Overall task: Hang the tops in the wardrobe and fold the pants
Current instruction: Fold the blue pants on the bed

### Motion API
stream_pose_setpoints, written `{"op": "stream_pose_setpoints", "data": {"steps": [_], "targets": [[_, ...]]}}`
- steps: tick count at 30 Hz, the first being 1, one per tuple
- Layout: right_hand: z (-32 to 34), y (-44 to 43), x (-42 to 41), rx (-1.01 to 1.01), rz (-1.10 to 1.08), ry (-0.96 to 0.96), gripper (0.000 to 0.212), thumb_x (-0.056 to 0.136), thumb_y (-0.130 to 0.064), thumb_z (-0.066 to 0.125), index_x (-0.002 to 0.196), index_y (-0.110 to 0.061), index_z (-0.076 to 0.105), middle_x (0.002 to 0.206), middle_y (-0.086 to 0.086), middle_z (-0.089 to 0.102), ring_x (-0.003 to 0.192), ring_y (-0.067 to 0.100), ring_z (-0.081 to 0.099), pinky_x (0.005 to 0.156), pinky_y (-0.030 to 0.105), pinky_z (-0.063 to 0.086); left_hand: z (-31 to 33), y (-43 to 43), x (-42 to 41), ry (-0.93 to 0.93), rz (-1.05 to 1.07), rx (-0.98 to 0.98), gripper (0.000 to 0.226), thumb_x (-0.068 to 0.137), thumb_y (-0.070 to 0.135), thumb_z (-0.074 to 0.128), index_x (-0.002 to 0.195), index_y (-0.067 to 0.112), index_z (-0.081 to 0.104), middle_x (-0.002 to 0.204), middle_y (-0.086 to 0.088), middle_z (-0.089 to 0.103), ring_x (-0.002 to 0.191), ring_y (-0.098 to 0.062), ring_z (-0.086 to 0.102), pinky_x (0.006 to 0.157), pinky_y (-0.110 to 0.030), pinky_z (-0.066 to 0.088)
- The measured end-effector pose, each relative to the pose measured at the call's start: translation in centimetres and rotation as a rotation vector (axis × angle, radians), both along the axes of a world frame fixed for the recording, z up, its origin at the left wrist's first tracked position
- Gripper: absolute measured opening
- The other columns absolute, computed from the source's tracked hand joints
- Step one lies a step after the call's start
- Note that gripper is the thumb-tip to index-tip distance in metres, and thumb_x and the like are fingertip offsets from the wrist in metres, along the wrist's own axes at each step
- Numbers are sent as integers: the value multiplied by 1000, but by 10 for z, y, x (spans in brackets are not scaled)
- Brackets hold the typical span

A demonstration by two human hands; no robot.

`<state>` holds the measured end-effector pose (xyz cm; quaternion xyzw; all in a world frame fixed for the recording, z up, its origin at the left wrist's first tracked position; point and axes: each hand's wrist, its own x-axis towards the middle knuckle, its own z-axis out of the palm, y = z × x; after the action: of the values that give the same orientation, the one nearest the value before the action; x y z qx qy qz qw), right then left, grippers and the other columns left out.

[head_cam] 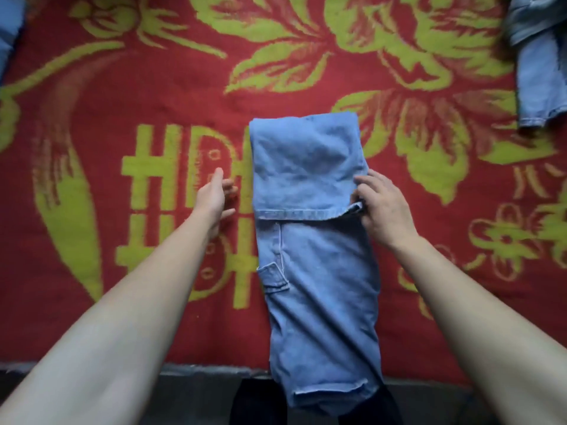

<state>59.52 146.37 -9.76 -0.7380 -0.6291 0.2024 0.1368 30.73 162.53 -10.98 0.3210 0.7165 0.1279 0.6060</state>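
A pair of light blue denim pants (319,271) lies lengthwise down the middle of a red and green blanket (153,87). Its far part is doubled back toward me, and the hem of that flap runs across at mid-frame. My right hand (380,207) pinches the flap's hem at its right corner. My left hand (214,194) hovers just left of the pants with relaxed fingers, holding nothing and apart from the cloth. The near end of the pants hangs over the blanket's front edge.
Another light denim garment (540,65) lies at the far right corner of the blanket. A strip of blue cloth (9,29) shows at the far left edge. A dark floor (196,394) lies below the blanket's front edge.
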Motion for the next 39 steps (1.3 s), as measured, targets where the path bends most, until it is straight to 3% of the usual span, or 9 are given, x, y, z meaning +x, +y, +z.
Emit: {"op": "stream_pose_setpoints", "data": {"steps": [3,7,11,16,19,23,29,32,39], "targets": [[-6,-19,-12,-70,-322,171,37,72,8,53,97,-14,68,133,10,52,125,29,50,100,35,44,1,-5,14,-40,-22,7,54,93,66,36,96,20,64,89,1,67,81,-15,58,69,-30,45],[1,-12,-27,-91,-689,468,45,79,2,49,116,-21,60,102,-7,64,96,14,60,83,19,42,2,-12,43,76,-172,162,46,84,62,59,84,17,65,77,3,63,68,-13,56,61,-28,43],[2,-2,-31,-160,-959,667,37,90,-39,50,125,-26,57,106,-5,67,102,21,62,92,36,48,-2,-24,51,140,-200,192,19,81,30,75,73,18,63,88,-2,70,81,-17,65,78,-38,55],[-3,0,-17,-406,-723,468,42,90,-20,51,131,-26,55,103,-5,65,108,21,61,90,26,43,-1,-29,43,171,-234,148,9,79,16,72,78,19,63,102,-10,73,93,-24,69,81,-43,58],[-2,18,-1,-439,-734,478,42,83,-16,55,124,-24,62,118,-2,65,109,19,61,98,34,49,1,-17,47,119,-163,80,15,75,3,64,72,17,58,82,-4,66,75,-19,62,68,-33,48],[-6,67,21,-296,-887,674,41,84,-40,55,119,-21,61,115,-6,62,111,19,59,94,36,48,8,17,68,-27,44,137,5,82,19,58,77,19,58,67,9,61,53,-4,58,60,-22,44],[-49,121,22,-278,-787,653,65,85,-67,57,118,-10,62,115,0,63,100,17,62,75,27,52,-26,44,94,-50,-10,154,64,72,53,80,114,9,62,103,0,72,85,-13,72,72,-28,59],[-61,137,23,-146,-813,575,56,95,-54,50,125,-8,59,119,6,65,112,24,61,93,32,49,-37,53,110,-109,7,273,37,83,39,75,105,11,67,97,-1,73,84,-12,72,73,-32,60],[-72,159,33,-35,-854,340,48,96,-62,42,104,-18,57,112,2,64,105,22,59,78,26,38,-51,73,128,-190,28,315,28,90,29,69,106,6,67,103,-11,73,92,-23,72,81,-44,59]]}}
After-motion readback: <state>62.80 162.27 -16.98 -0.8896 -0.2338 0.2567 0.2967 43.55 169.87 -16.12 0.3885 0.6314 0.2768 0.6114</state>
